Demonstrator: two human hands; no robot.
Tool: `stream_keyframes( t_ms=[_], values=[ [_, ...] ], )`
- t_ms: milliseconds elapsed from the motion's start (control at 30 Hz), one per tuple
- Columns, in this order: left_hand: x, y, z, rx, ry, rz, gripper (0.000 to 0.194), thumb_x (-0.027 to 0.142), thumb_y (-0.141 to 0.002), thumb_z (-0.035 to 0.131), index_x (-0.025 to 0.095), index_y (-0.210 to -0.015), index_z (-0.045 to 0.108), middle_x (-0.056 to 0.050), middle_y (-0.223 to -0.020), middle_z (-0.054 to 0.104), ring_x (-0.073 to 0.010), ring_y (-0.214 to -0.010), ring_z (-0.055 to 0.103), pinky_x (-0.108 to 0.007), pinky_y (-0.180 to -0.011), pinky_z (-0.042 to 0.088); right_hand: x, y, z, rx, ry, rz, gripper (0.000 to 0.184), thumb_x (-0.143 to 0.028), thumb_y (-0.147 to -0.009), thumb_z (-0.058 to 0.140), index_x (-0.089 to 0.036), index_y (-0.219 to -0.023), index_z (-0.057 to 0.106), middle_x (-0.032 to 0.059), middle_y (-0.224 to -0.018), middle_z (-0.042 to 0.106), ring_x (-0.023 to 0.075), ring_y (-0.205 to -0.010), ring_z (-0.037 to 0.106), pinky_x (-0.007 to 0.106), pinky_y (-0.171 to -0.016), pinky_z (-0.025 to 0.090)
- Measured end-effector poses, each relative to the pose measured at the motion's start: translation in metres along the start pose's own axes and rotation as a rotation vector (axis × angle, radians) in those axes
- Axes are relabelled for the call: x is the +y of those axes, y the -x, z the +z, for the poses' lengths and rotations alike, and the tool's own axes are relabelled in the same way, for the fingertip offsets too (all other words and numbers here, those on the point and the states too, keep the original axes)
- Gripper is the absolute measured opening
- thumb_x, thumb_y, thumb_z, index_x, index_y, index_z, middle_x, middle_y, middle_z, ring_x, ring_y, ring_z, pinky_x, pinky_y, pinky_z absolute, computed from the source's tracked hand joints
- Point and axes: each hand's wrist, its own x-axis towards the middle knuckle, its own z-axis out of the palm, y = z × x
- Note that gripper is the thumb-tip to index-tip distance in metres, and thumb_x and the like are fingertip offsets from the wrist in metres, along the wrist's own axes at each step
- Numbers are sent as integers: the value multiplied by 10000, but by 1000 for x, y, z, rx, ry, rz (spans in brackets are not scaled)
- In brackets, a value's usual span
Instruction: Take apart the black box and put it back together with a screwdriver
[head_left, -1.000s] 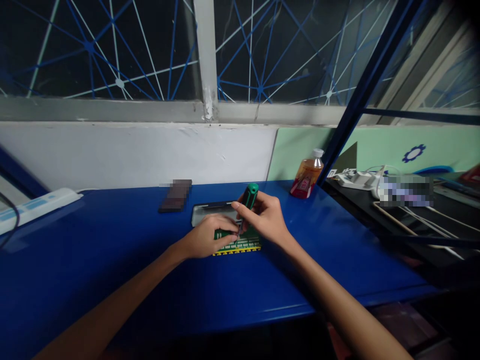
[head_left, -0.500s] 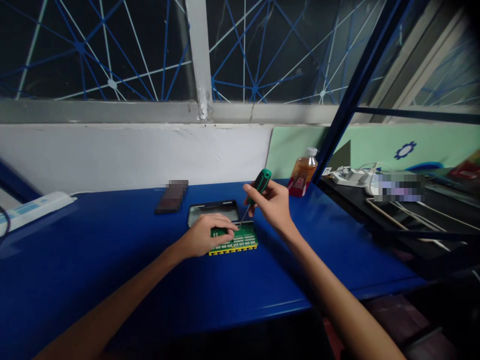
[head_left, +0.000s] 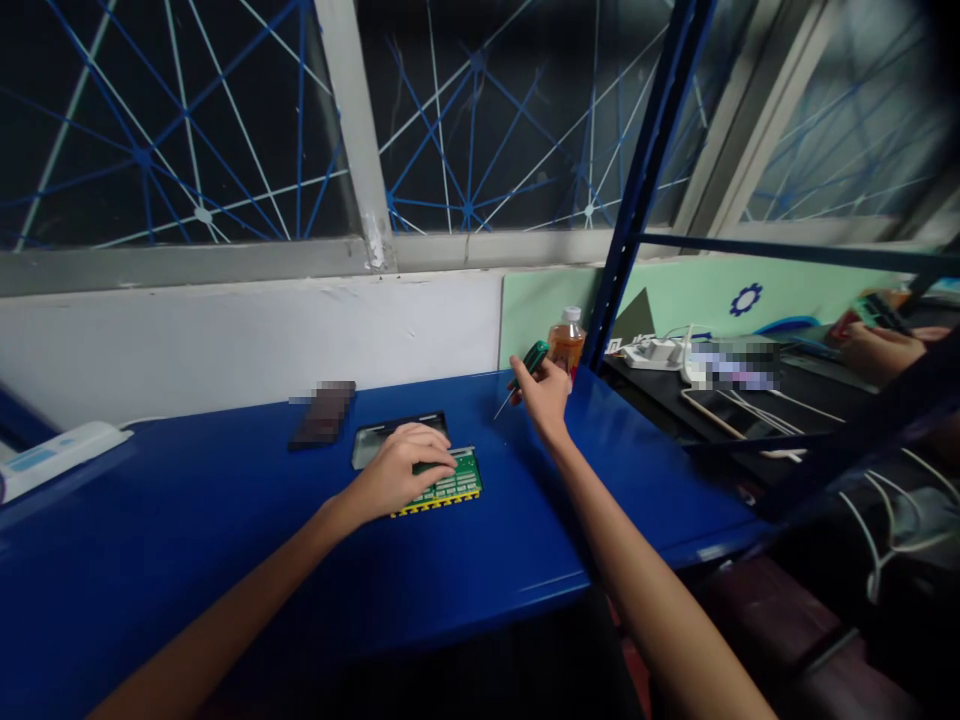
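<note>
My left hand (head_left: 397,470) rests over a green circuit board (head_left: 466,470) with a yellow toothed strip along its near edge. Its thumb and fingertips come together above the board in a pinch; whatever may be between them is too small to see. Behind the hand, partly covered by it, lies a dark shallow casing (head_left: 367,440) with a grey inside. My right hand (head_left: 545,393) grips a screwdriver (head_left: 535,357) by its green handle. The thin shaft slants down to the left, its tip in the air to the right of the board.
A bottle of amber drink (head_left: 568,340) stands behind my right hand. A dark flat object (head_left: 322,418) lies at the back left, and a white power strip (head_left: 64,455) at the far left. Beyond the blue post (head_left: 622,225), another person's hands (head_left: 889,350) hold something over a cable-strewn black table (head_left: 660,400).
My right hand has lifted the screwdriver off the board and drawn it away to the right. My left hand stays over the board, its fingertips closer together. The view has turned to the right.
</note>
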Motion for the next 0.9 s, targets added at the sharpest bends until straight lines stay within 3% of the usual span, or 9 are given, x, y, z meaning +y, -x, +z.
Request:
stream_keyframes(
  t_ms=[300, 467, 733, 900],
  values=[
    [2, -29, 24, -132, -196, 19, 90, 254, -875, 643, 222, -822, 708, -1, -871, 717, -203, -979, 615, -451, -1005, 292, 16, -4, 1, -3, 86, 18, 372, -545, -793, 575, -209, -635, 542, 31, -519, 659, 183, -428, 615, 264, -454, 475],
    [-2, -44, 41, -180, -248, 0, 111, 229, -885, 622, 209, -814, 705, -8, -896, 711, -194, -948, 614, -430, -980, 303, 17, -6, -2, 7, 114, 2, 380, -546, -804, 563, -206, -634, 550, 28, -512, 656, 180, -430, 615, 262, -476, 479],
    [1, -54, 49, -137, -228, 1, 101, 219, -881, 616, 217, -927, 706, -27, -962, 723, -206, -982, 621, -430, -970, 339, 15, -6, -3, 1, 108, 15, 381, -537, -798, 571, -194, -632, 557, 40, -517, 665, 177, -417, 612, 251, -457, 472],
    [-3, -45, 41, -41, -156, 32, 140, 194, -888, 580, 223, -943, 705, -23, -959, 730, -204, -973, 633, -425, -938, 383, 13, -6, -3, -20, 96, 13, 383, -538, -797, 571, -192, -634, 561, 42, -519, 667, 174, -395, 601, 255, -435, 467]
  ],
)
